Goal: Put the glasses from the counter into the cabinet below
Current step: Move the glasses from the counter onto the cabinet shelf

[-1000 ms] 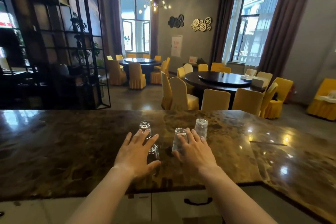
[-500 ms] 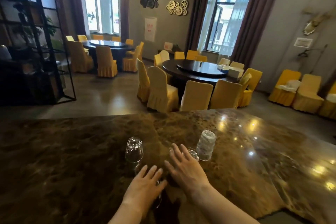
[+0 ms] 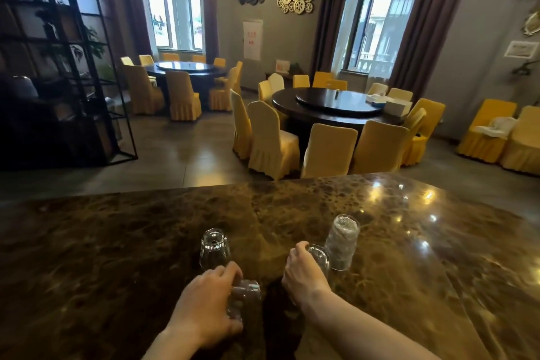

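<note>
Several clear glasses stand upside down on the dark marble counter (image 3: 117, 242). My left hand (image 3: 209, 304) is wrapped around the near left glass (image 3: 245, 298). My right hand (image 3: 304, 275) grips the near right glass (image 3: 320, 257) from its left side. Behind my left hand a far left glass (image 3: 214, 248) stands free. A taller far right glass (image 3: 342, 242) stands free just right of the one in my right hand. The cabinet below the counter is out of view.
The counter stretches wide to both sides, its far edge (image 3: 263, 181) facing a dining room. Round tables (image 3: 336, 105) with yellow-covered chairs (image 3: 271, 143) fill the room beyond. A black metal shelf (image 3: 58, 67) stands at the left.
Both hands went from flat over the glasses to closed around the two near glasses. The camera view has tilted up and closer to the counter, so the counter's front edge is gone.
</note>
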Tool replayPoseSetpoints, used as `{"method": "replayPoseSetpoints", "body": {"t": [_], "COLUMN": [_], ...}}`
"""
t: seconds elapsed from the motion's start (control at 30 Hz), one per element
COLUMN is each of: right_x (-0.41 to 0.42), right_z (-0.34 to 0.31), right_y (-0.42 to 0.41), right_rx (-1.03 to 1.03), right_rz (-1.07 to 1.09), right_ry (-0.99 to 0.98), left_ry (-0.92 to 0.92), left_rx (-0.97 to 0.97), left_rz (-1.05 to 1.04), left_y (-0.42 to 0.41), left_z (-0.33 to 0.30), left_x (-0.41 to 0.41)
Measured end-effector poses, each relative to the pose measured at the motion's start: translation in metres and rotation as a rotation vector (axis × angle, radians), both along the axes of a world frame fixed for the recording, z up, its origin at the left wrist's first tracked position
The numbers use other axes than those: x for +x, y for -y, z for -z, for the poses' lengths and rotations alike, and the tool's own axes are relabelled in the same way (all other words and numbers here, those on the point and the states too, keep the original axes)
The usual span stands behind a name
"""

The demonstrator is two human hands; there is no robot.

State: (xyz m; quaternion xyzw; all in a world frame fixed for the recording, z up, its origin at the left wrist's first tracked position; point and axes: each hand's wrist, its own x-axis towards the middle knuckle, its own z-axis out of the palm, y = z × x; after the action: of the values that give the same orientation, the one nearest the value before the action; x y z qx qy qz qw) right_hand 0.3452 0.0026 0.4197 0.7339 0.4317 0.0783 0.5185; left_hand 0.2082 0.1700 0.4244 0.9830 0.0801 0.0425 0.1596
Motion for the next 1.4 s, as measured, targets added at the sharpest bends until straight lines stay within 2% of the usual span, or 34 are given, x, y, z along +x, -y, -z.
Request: {"method": "replayPoseSetpoints", "body": {"t": [0.07,0.13,0.2,0.3,0.37,0.4,0.47,0.63,0.83,1.07,1.17,1.23,1.3,1.4], "right_x": [0.012,0.022,0.028,0.027,0.024,0.023,0.021,0.018,0.021,0.016,0.012,0.011,0.017,0.039], "right_z": [-0.013,-0.024,-0.028,-0.026,-0.02,-0.016,-0.005,0.021,0.03,0.039,0.028,0.018,0.005,-0.026], "right_y": [0.001,0.003,0.008,0.011,0.012,0.012,0.014,0.022,0.036,0.043,0.049,0.061,0.081,0.112], "right_rx": [0.178,0.491,0.834,1.382,1.714,1.815,1.922,2.008,1.968,1.963,1.925,1.829,1.709,1.636], "right_rz": [0.017,0.096,0.158,0.3,0.443,0.483,0.507,0.504,0.553,0.558,0.578,0.6,0.524,0.192], "right_ry": [-0.066,-0.212,-0.385,-0.635,-0.891,-0.996,-1.086,-1.09,-1.036,-1.079,-1.15,-1.164,-0.984,-0.571], "left_ry": [0.091,0.204,0.298,0.385,0.423,0.431,0.431,0.408,0.354,0.331,0.278,0.216,0.232,0.385], "left_rx": [-0.259,-0.494,-0.636,-0.763,-0.814,-0.834,-0.848,-0.825,-0.723,-0.675,-0.687,-0.664,-0.544,-0.315], "left_rz": [-0.153,-0.27,-0.322,-0.355,-0.384,-0.401,-0.425,-0.46,-0.442,-0.436,-0.408,-0.365,-0.324,-0.376], "left_y": [-0.002,-0.002,0.0,0.004,0.008,0.011,0.016,0.026,0.031,0.036,0.037,0.034,0.024,-0.008], "left_z": [0.005,0.011,0.019,0.031,0.038,0.041,0.047,0.059,0.065,0.066,0.06,0.051,0.043,0.026], "left_x": [-0.001,0.001,0.006,0.016,0.021,0.023,0.024,0.025,0.029,0.03,0.029,0.02,0.005,-0.013]}}
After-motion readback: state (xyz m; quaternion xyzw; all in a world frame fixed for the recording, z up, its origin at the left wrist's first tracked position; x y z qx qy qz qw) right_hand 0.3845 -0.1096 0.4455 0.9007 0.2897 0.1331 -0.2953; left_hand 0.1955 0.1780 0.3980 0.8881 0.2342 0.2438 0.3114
